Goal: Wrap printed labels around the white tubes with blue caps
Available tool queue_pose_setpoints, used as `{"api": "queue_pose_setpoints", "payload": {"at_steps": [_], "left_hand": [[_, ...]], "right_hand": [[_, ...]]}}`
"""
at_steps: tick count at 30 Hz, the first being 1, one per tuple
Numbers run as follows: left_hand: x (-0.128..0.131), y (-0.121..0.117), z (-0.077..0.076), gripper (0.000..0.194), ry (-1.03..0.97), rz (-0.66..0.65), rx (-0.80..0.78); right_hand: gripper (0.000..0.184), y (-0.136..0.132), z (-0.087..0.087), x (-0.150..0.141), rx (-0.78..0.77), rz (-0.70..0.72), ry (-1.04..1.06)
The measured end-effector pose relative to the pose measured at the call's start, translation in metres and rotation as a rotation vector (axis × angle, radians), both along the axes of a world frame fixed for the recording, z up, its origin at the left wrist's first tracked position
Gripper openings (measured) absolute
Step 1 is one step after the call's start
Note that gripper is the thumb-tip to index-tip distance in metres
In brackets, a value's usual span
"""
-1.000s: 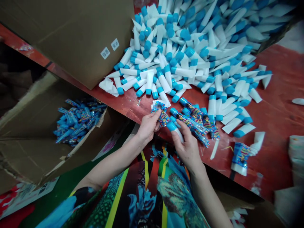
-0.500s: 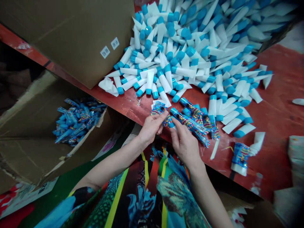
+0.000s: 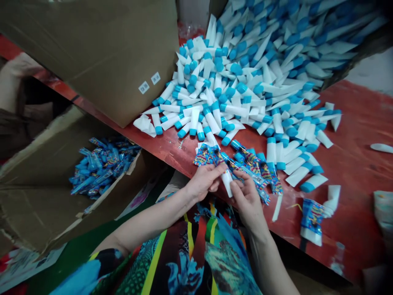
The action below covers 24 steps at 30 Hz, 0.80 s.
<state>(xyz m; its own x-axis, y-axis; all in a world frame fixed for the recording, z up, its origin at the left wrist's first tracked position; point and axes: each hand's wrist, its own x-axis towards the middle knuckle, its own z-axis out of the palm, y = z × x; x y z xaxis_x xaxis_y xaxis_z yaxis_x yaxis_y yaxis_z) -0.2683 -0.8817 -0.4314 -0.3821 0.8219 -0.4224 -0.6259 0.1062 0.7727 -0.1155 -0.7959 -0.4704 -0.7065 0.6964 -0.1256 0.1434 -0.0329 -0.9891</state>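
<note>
As we pick things up from the left, an open cardboard carton point(image 3: 37, 205) is sitting below the desk edge, cradling a mound of blue tubes in printed wrappers point(image 3: 101, 174). Above it, a big brown carton point(image 3: 86, 53) is leaning over the red desk point(image 3: 359, 119). Moving right, the left hand point(image 3: 204, 182) is closing its grip on a printed plastic sleeve point(image 3: 206, 155), while the right hand point(image 3: 247, 200) is pinching a white tube point(image 3: 227, 183) just beside it, the two hands working together above a patterned cloth point(image 3: 184, 262) in the person's lap. That tube is looking light and soft, so it would likely dent under a hard squeeze; the stiffer capped end seems the safer place to hold. The sleeve is looking thin and slippery, better taken by its edge. Further right, sleeved tubes point(image 3: 251, 164) are lying loose on the desk, a great heap of blue-capped white tubes point(image 3: 245, 82) is spreading behind them, and one sleeved tube point(image 3: 311, 221) is lying apart near the desk's front edge.
</note>
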Motion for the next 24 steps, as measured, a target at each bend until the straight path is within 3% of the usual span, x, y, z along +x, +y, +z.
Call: {"api": "queue_pose_setpoints", "payload": {"at_steps": [3,7,11,14,20,24], "left_hand": [[0.01,-0.001,-0.004,0.058,0.049,-0.085,-0.02],[-0.001,0.005,0.001,0.045,0.068,0.093,0.048],[-0.015,0.01,0.004,0.092,0.017,0.14,0.106],[-0.011,0.011,0.001,0.091,-0.011,0.114,0.097],[0.009,0.019,-0.001,0.09,-0.02,0.093,0.058],[0.001,0.02,0.002,0.087,0.113,0.047,-0.042]], "right_hand": [[0.051,-0.003,-0.002,-0.005,0.035,-0.096,0.032],[0.054,-0.004,-0.002,0.0,-0.018,-0.097,0.029],[0.069,-0.003,-0.01,0.015,-0.13,0.015,0.09],[0.066,-0.002,-0.019,0.018,-0.135,-0.017,0.101],[0.057,-0.002,-0.03,0.006,-0.067,-0.126,0.127],[0.051,0.003,-0.027,0.009,0.083,-0.201,0.069]]}}
